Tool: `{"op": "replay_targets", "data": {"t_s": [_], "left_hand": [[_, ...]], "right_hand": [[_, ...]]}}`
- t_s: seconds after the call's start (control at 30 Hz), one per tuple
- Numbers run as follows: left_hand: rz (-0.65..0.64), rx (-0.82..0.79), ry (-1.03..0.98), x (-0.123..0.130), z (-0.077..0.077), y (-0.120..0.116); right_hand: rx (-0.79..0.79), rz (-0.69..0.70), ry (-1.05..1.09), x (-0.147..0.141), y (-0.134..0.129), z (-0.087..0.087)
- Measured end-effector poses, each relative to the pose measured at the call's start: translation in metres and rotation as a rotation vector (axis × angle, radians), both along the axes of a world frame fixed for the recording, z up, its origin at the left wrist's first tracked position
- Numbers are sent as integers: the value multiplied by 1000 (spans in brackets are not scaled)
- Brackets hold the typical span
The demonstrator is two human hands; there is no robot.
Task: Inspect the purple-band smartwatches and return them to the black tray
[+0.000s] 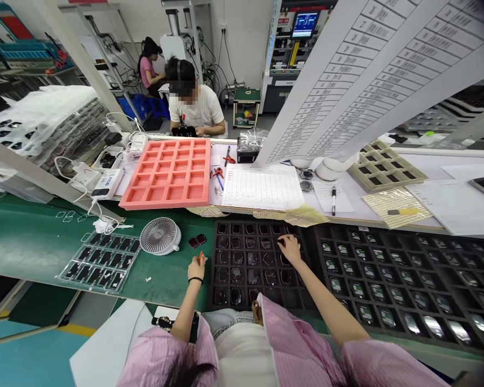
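My left hand (196, 269) is closed around a thin orange tool (200, 257), its exact kind too small to make out, over the green mat beside the black tray. Two small dark square pieces (197, 240) lie on the mat just beyond that hand. Over the upper right of the black compartment tray (244, 292), my right hand (291, 249) has its fingers bent together at a pocket; what they hold, if anything, is hidden. Dark square frames (252, 277) sit in many of the tray's pockets.
A white fan (160, 236) and a clear tray of dark parts (100, 262) are on the left. Another black tray (387, 279) with screen-like parts spreads right. A shelf ahead carries a pink tray (169, 172) and a paper form (262, 187). Hanging sheets (347, 80) block some view. A person (196, 110) sits opposite.
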State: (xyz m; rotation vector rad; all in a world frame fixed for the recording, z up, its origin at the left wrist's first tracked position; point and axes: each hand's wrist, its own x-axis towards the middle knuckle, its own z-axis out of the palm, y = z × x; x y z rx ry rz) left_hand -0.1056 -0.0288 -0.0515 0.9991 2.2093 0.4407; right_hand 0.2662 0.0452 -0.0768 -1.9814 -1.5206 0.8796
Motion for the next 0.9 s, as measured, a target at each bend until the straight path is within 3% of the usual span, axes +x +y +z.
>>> {"op": "replay_targets", "data": {"t_s": [0.2,0.37,0.73,0.9], "left_hand": [[-102,82,-69,26,16,8],[-178,205,-242,64,32,8],[-357,296,-817,124,93,8],[-397,308,-838,130,113,11]], "right_hand": [[-52,42,-75,-44,5,-5],[-55,49,118,-66,15,9],[-72,60,1045,-105,-23,100],[-103,25,1266,-117,-29,129]]}}
